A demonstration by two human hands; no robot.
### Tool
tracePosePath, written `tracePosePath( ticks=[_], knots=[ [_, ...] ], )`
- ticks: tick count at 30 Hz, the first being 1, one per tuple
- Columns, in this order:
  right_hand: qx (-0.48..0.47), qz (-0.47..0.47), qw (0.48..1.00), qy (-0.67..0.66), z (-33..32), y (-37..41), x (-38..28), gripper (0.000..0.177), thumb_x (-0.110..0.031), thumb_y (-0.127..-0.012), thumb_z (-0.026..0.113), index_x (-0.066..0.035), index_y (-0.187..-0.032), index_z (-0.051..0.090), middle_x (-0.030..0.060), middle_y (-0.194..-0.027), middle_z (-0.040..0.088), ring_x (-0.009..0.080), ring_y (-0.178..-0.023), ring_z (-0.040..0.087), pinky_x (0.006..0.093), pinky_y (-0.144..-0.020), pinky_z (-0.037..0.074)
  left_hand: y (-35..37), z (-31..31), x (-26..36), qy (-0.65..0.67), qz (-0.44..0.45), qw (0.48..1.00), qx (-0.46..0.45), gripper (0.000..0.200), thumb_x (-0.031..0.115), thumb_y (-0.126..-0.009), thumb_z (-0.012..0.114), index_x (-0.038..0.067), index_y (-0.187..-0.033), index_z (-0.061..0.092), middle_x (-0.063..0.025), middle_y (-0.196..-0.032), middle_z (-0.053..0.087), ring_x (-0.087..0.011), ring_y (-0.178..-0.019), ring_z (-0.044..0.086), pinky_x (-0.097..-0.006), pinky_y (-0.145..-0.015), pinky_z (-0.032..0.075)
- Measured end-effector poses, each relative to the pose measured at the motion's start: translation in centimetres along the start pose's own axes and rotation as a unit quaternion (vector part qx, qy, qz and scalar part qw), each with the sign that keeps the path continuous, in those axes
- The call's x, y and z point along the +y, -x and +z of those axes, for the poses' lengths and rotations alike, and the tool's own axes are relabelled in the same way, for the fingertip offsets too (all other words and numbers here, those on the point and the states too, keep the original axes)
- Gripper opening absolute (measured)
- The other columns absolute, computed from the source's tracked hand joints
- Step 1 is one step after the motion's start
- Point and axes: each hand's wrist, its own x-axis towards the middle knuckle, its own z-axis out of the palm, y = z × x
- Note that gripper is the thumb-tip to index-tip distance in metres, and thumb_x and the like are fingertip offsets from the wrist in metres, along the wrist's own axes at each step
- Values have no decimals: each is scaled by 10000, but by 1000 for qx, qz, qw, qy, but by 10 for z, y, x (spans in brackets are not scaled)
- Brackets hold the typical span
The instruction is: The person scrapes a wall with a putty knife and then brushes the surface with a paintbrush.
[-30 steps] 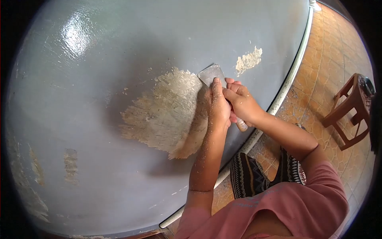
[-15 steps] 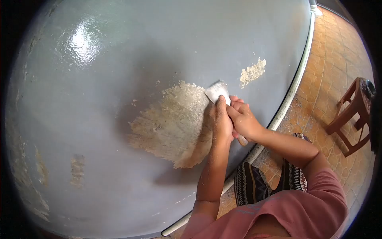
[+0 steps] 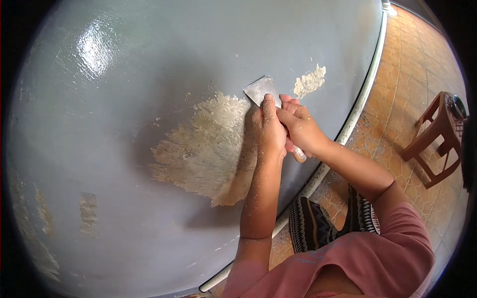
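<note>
Both my hands are wrapped round one paint scraper (image 3: pixel 259 89), whose broad flat blade points up and left against the grey painted surface (image 3: pixel 149 49). My left hand (image 3: pixel 271 131) is closed on it, the thumb pressed along the base of the blade. Beside it, my right hand (image 3: pixel 304 130) grips the handle, and the handle's rounded end sticks out below the palms. Just left of the blade and hands lies a large bare patch (image 3: pixel 208 149) with ragged paint edges. A smaller bare patch (image 3: pixel 310 82) shows to the right of the blade. Pale flakes cling to my forearms.
A pale pipe-like edge (image 3: pixel 360 107) curves along the right side of the grey surface. Beyond it, paint debris lies on orange floor tiles (image 3: pixel 382 119). A brown plastic stool (image 3: pixel 437 134) stands at the right with a dark round object (image 3: pixel 456 107) on top.
The scraper and both hands have moved up and slightly left across the grey surface. More of the blade's face shows now. The whole view has shifted slightly.
</note>
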Motion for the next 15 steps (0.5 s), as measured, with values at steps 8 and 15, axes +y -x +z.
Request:
tracePosePath(
  ticks=[8,15],
  knots=[
    [25,28,999,8,5,7,10,374,-239,-954,435,-2,-685,543,75,-547,528,144,-398,488,275,-424,402,8,-11,-19,7,20,998,56,410,333,-982,415,-62,-1046,502,-202,-984,596,-323,-891,638,-399,-761,549],
    [50,23,998,-29,0,15,23,317,-242,-945,462,16,-771,523,75,-534,499,149,-397,485,285,-400,386,10,-12,-41,-52,30,996,61,431,342,-983,406,-69,-996,538,-186,-903,624,-295,-847,646,-370,-748,533]
  ],
)
